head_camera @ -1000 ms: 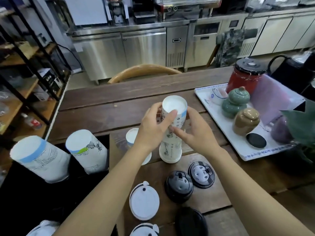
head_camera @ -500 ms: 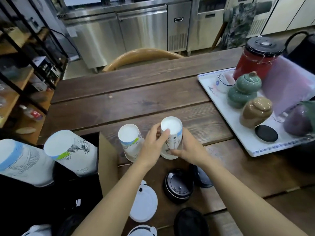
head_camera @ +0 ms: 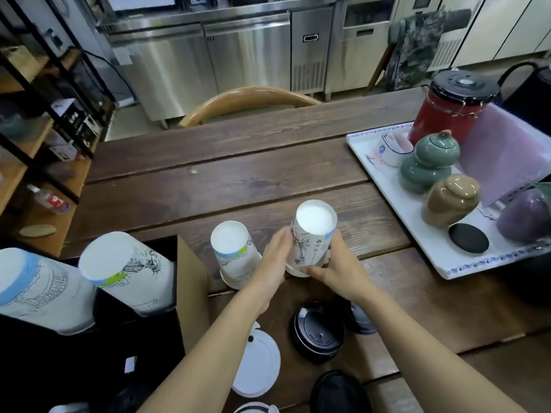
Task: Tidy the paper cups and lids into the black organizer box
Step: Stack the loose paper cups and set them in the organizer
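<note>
I hold one paper cup stack (head_camera: 311, 239) between my two hands. It stands upside down on the wooden table (head_camera: 238, 180). My left hand (head_camera: 272, 263) is flat and open, pressed on the left side of it. My right hand (head_camera: 340, 269) curls part way round the right side and the bottom rim. I cannot tell how many cups are in this stack.

Just left of it stands a second cup (head_camera: 234, 254), upside down too, touching the back of my left hand. It has a green and blue band near the top.

The black box (head_camera: 89, 353) sits at the left edge of the table. Two more cup stacks lean in it: one with a blue band (head_camera: 38, 284) and one with a green band (head_camera: 128, 272). So I count four cups or stacks in all. They have black line drawings and tiny writing, but it is too small to read.

Near me lie the lids. I see two white lids, a big one (head_camera: 258, 365) and one cut off at the bottom edge (head_camera: 256, 408). I see three black lids: one in the middle (head_camera: 317, 335), one partly under my right arm (head_camera: 359, 320) and one at the bottom (head_camera: 340, 393). The middle black lid has raised letters I cannot read.

A white tray (head_camera: 417, 242) sits on the right with three round jars, green (head_camera: 429, 162), brown (head_camera: 450, 201) and purple (head_camera: 524, 219), and one red pot (head_camera: 447, 108).
</note>
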Available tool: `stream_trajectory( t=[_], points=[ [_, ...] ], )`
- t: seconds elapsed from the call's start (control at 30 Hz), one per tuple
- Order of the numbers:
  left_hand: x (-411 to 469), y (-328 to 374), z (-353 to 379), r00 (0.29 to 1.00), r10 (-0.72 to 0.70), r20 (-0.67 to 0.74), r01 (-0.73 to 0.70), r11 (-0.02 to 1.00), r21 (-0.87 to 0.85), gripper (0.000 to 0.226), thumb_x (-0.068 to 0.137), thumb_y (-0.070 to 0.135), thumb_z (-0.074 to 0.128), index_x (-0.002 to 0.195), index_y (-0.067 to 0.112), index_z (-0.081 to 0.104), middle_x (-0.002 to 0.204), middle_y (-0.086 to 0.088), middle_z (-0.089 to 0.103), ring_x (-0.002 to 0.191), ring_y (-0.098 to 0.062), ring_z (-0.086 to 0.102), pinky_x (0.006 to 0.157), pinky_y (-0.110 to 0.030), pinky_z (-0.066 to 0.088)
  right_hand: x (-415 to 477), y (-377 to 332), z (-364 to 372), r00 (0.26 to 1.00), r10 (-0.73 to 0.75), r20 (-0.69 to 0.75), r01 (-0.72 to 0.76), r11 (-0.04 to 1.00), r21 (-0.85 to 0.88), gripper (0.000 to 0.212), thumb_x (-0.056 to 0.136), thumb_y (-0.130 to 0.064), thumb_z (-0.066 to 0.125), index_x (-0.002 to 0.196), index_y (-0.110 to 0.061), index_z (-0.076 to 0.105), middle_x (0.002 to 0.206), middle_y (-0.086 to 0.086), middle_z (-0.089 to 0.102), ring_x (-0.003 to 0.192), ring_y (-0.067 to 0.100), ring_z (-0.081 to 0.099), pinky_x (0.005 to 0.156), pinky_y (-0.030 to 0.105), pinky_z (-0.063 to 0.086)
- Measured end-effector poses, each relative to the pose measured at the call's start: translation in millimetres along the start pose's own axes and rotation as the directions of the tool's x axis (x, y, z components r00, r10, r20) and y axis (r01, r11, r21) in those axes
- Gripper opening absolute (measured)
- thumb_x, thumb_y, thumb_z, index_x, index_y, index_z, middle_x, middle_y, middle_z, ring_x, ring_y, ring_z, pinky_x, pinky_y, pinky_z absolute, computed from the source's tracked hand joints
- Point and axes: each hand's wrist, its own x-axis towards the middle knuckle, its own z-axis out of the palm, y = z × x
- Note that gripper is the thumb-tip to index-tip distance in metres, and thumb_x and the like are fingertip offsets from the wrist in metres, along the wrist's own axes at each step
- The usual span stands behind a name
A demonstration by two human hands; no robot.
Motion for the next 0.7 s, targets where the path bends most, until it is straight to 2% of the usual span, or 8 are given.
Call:
stream_trajectory(
  t=[0.07,0.17,0.23,0.3,0.4,0.47,0.6,0.7],
  points=[
    [-7,14,-4,0.991,0.129,-0.014,-0.129,0.990,0.053,0.034,0.086,0.067,0.031,0.117,0.058,0.044,0.141,0.013,0.043,0.133,-0.009,0.037,0.113,-0.044,0.029,0,-18,-9,0.995,-0.067,-0.068,0.071,0.996,0.062,0.074,0.068,-0.016,0.080,0.124,-0.035,0.036,0.123,-0.011,0.048,0.116,0.006,0.048,0.091,0.013,0.039],
    [-28,49,-14,0.952,0.293,-0.089,-0.289,0.956,0.059,0.045,0.087,0.065,0.033,0.123,0.045,0.049,0.136,0.006,0.048,0.127,-0.011,0.043,0.107,-0.039,0.034,3,-59,-25,0.979,-0.179,-0.096,0.187,0.979,0.082,0.076,0.068,-0.022,0.081,0.117,-0.052,0.029,0.123,-0.022,0.047,0.116,0.003,0.048,0.095,0.020,0.041],
    [-45,73,-23,0.918,0.369,-0.146,-0.371,0.929,0.020,0.042,0.081,0.065,0.037,0.111,0.043,0.055,0.127,0.001,0.056,0.117,-0.017,0.053,0.102,-0.046,0.042,6,-89,-31,0.967,-0.242,-0.081,0.247,0.967,0.058,0.077,0.068,-0.029,0.081,0.118,-0.051,0.026,0.122,-0.029,0.045,0.115,-0.002,0.048,0.092,0.015,0.040],
    [-60,90,-33,0.894,0.406,-0.190,-0.423,0.904,-0.057,0.040,0.081,0.061,0.043,0.107,0.034,0.057,0.119,-0.002,0.063,0.110,-0.017,0.060,0.096,-0.044,0.048,10,-112,-33,0.958,-0.278,-0.068,0.282,0.958,0.058,0.080,0.067,-0.032,0.081,0.122,-0.047,0.024,0.117,-0.034,0.045,0.111,-0.008,0.048,0.089,0.011,0.040],
    [-72,98,-50,0.894,0.383,-0.232,-0.428,0.884,-0.190,0.045,0.093,0.050,0.039,0.114,0.015,0.057,0.099,0.001,0.071,0.084,-0.003,0.070,0.070,-0.020,0.055,14,-130,-26,0.959,-0.282,0.000,0.281,0.955,0.092,0.079,0.067,-0.032,0.081,0.124,-0.043,0.028,0.112,-0.035,0.050,0.107,-0.008,0.050,0.086,0.015,0.042],
    [-75,92,-60,0.907,0.350,-0.236,-0.401,0.889,-0.222,0.048,0.095,0.048,0.034,0.116,0.011,0.056,0.094,0.002,0.070,0.069,0.002,0.070,0.053,-0.014,0.052,16,-134,-16,0.959,-0.278,0.053,0.272,0.958,0.095,0.083,0.067,-0.033,0.081,0.131,-0.037,0.027,0.117,-0.028,0.053,0.106,-0.003,0.053,0.091,0.022,0.044],
    [-74,72,-68,0.918,0.270,-0.289,-0.345,0.905,-0.250,0.052,0.093,0.054,0.031,0.119,0.016,0.057,0.103,0.003,0.070,0.073,0.004,0.069,0.057,-0.016,0.053,16,-135,2,0.946,-0.290,0.143,0.289,0.957,0.025,0.094,0.069,-0.029,0.080,0.140,-0.034,0.018,0.128,-0.020,0.048,0.106,-0.006,0.045,0.092,0.026,0.040],
    [-74,60,-70,0.931,0.245,-0.272,-0.322,0.900,-0.294,0.051,0.094,0.055,0.027,0.110,0.022,0.063,0.089,0.011,0.076,0.077,0.001,0.071,0.062,-0.016,0.055,21,-129,16,0.945,-0.253,0.208,0.259,0.966,-0.001,0.096,0.070,-0.030,0.079,0.140,-0.040,0.014,0.138,-0.015,0.046,0.115,0.004,0.048,0.098,0.036,0.042]
  ],
)
